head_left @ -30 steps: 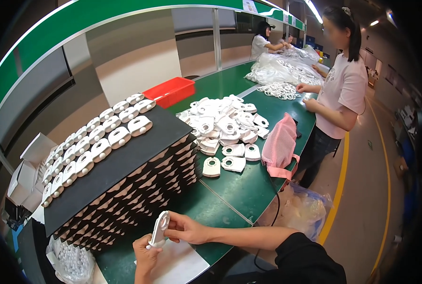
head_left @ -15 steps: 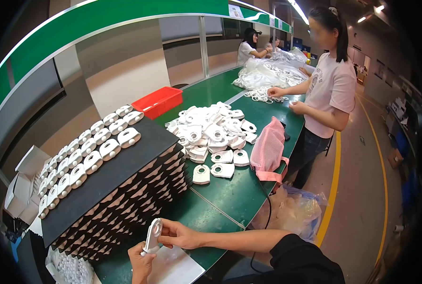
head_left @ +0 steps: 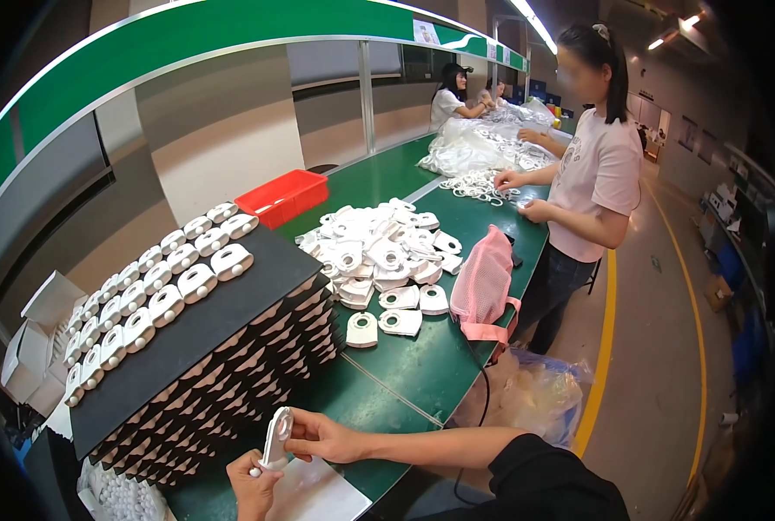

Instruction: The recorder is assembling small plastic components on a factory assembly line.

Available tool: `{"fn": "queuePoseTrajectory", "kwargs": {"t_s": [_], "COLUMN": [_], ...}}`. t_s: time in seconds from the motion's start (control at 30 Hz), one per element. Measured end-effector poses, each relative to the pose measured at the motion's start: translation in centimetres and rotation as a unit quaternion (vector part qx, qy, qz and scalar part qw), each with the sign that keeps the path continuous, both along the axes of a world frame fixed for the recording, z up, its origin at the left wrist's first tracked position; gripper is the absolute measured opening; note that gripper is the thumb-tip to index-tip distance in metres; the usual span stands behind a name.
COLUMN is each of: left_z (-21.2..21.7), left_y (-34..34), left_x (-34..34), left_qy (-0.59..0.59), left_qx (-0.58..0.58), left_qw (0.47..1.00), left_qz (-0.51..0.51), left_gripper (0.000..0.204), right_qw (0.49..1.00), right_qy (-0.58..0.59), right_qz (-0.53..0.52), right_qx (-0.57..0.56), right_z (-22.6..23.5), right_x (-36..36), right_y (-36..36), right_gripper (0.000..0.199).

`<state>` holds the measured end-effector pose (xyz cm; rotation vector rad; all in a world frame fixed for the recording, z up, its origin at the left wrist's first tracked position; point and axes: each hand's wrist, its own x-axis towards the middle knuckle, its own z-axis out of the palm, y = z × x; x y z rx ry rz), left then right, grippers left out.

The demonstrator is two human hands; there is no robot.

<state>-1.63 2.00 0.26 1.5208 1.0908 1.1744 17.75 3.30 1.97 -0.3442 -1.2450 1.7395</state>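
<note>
In my right hand [head_left: 328, 437] is a flat white plastic piece [head_left: 278, 434] with a round hole near its upper end, held upright between thumb and fingers. My left hand [head_left: 250, 484] is closed at the lower end of that piece, with a small white ball [head_left: 255, 472] showing at its fingertips. Whether the ball touches the piece is hard to tell. Beneath both hands lies a white sheet [head_left: 318, 491] on the green table [head_left: 396, 386]. Farther off is a heap of similar white pieces [head_left: 379, 252], a few lying singly at its near edge.
Left of my hands rises a stack of black trays [head_left: 231, 347], rows of white pieces with balls [head_left: 166, 304] on top. A bag of white balls [head_left: 122, 495] sits at lower left. Beyond are a red bin [head_left: 283, 198], a pink mesh bag [head_left: 483, 282] and a co-worker [head_left: 600, 165] handling white rings.
The view has shifted slightly, and my left hand sits a little farther left. Both hands keep nearly the same pose around the white piece. A hand beyond the co-worker has moved left.
</note>
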Motion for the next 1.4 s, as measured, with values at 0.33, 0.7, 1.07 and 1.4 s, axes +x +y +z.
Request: {"fn": "queuePoseTrajectory", "kwargs": {"t_s": [0.33,0.7,1.07,1.4], "left_z": [1.9,2.1,3.3,3.2], "left_y": [-1.0,-1.1,-1.9,-2.0], "left_x": [1.3,1.8,2.3,1.7], "left_qy": [-0.013,0.024,0.039,0.083], "left_qx": [0.032,0.050,0.080,0.064], "left_qw": [0.999,0.996,0.996,0.994], "left_qz": [0.032,0.067,0.033,0.011], "left_gripper": [0.025,0.017,0.007,0.015], "right_qw": [1.000,1.000,0.987,0.984], "right_qy": [0.006,-0.014,0.042,0.051], "right_qz": [-0.008,-0.012,0.096,0.107], "right_qx": [0.011,0.007,-0.120,-0.134], "right_z": [-0.4,-0.4,-1.3,-1.6], "right_x": [0.0,0.3,0.4,0.1], "right_y": [0.2,0.7,1.0,1.2], "right_gripper": [0.024,0.029,0.030,0.036]}}
